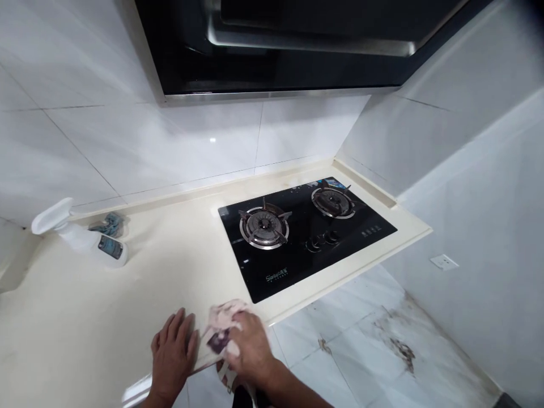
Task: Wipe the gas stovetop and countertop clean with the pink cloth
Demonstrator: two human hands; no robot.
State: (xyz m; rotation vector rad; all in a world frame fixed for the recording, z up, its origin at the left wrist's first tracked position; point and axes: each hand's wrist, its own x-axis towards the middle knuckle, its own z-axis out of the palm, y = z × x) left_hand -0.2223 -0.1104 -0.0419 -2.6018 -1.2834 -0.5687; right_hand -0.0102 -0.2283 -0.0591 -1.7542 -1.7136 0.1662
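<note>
My right hand is closed around a crumpled pinkish cloth with a dark printed patch, pressed on the front edge of the cream countertop. Both the hand and the cloth are slightly blurred. Beside it, my left hand lies flat on the countertop near the edge, fingers stretched out and holding nothing. Just beyond the cloth sits the near corner of a black glass gas hob with two round burners.
A white spray bottle stands at the back left, with a crumpled blue-grey rag behind it. Overhead hangs a black range hood. Below the counter edge lies a tiled floor with brown stains. A wall socket is at right.
</note>
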